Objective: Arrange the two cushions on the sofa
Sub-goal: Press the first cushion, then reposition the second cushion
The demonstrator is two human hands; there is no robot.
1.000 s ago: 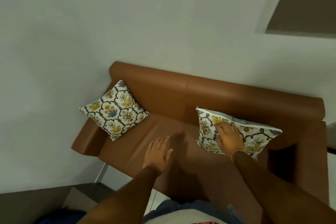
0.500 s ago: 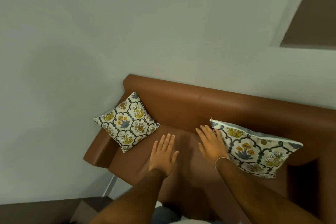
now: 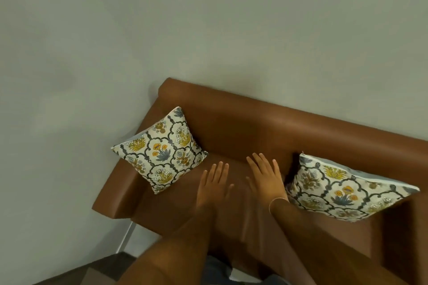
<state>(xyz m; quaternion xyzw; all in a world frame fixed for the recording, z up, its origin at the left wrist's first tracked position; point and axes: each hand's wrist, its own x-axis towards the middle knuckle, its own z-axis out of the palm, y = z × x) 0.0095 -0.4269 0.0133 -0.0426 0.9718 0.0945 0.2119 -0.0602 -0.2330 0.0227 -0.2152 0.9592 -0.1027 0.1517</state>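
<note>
A brown leather sofa [image 3: 243, 122] stands against the wall. One floral cushion [image 3: 161, 151] leans on a corner in the sofa's left end, against the armrest. The second floral cushion [image 3: 345, 192] rests at the right end against the backrest. My left hand [image 3: 214, 184] hovers flat over the middle of the seat, fingers apart, holding nothing. My right hand [image 3: 266, 178] is beside it, fingers spread, just left of the right cushion and apart from it. A thin bangle circles my right wrist.
A plain pale wall [image 3: 208, 30] rises behind the sofa. A metal sofa leg [image 3: 126, 236] shows at the lower left above dark flooring [image 3: 76, 273]. The sofa's right armrest [image 3: 405, 238] runs out of the frame.
My right hand has come off the right cushion and moved left over the seat. The view has shifted, so the sofa sits lower and further right.
</note>
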